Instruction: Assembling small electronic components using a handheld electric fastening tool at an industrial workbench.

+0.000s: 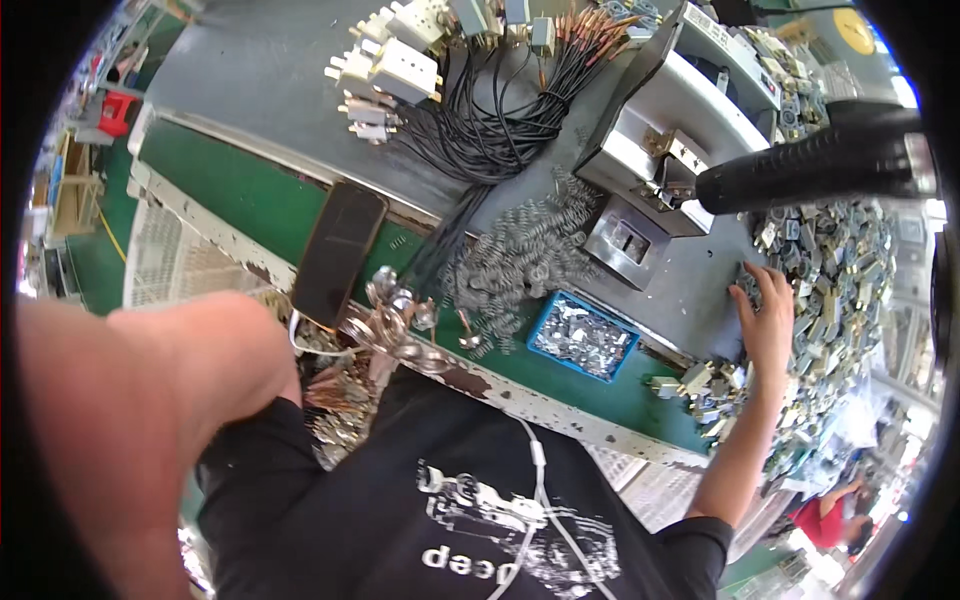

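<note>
My right hand (767, 312) reaches over the right part of the grey work surface (700, 290), at the near-left edge of a large heap of small grey plug parts (845, 315). Its thumb and forefinger are apart, and I make out nothing held between them. My left arm (200, 370) is bent, large and blurred at the left, with its hand outside the picture. Left of the right hand stands a metal fixture (628, 243) with a slot in its top. A blue tray (543, 320) of small shiny metal pieces lies nearer me, beside a pile of loose coil springs (525, 245).
A boxy metal machine (640, 150) stands behind the slotted fixture, with a black cylindrical tool (800, 172) jutting in from the right. Black cables (490, 125) with copper ends and white plugs (405, 72) lie at the back. A phone (340, 250) rests near the left front edge.
</note>
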{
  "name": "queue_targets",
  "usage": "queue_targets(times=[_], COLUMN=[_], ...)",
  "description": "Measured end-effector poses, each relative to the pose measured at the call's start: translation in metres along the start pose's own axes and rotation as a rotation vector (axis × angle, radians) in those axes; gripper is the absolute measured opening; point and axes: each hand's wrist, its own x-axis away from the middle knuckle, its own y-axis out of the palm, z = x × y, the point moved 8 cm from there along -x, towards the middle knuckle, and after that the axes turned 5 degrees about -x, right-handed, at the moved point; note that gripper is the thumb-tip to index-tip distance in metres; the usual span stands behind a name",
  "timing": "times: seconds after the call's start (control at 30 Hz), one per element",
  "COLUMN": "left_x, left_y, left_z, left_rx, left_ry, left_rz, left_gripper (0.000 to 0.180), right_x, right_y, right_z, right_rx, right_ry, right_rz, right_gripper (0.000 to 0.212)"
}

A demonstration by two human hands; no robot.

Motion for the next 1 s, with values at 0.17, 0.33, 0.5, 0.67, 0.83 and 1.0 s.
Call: queue_targets(times=[0.17, 0.33, 0.5, 0.67, 0.83, 1.0], left_x=[0.008, 0.002, -0.027, -0.058, -0.005, 0.011], left_y=[-0.016, -0.013, 0.023, 0.095, 0.201, 0.228], left_z=[-0.010, -0.008, -0.001, -0.023, -0.077, -0.108], left_rx=[-0.019, -0.066, -0.122, -0.383, -0.925, -0.985], left_ry=[-0.052, -0.043, -0.075, 0.233, 0.607, 0.741], left_rz=[-0.001, -0.013, -0.025, -0.398, -0.664, -0.554], left_gripper=[0.015, 0.015, 0.015, 0.015, 0.019, 0.020], right_x=[0.001, -0.001, 0.009, 0.013, 0.018, 0.020], right_y=[-0.001, -0.001, -0.004, -0.014, -0.032, -0.031], right_z=[-0.001, -0.003, -0.018, -0.023, -0.102, -0.131], right_rx=[0.001, -0.056, -0.058, -0.139, -0.352, -0.483], right_ry=[-0.014, 0.000, -0.076, -0.040, -0.204, -0.228], right_rz=[0.013, -0.029, -0.104, 0.055, 0.180, 0.247], right_gripper=[0.037, 0.038, 0.050, 0.045, 0.052, 0.058])
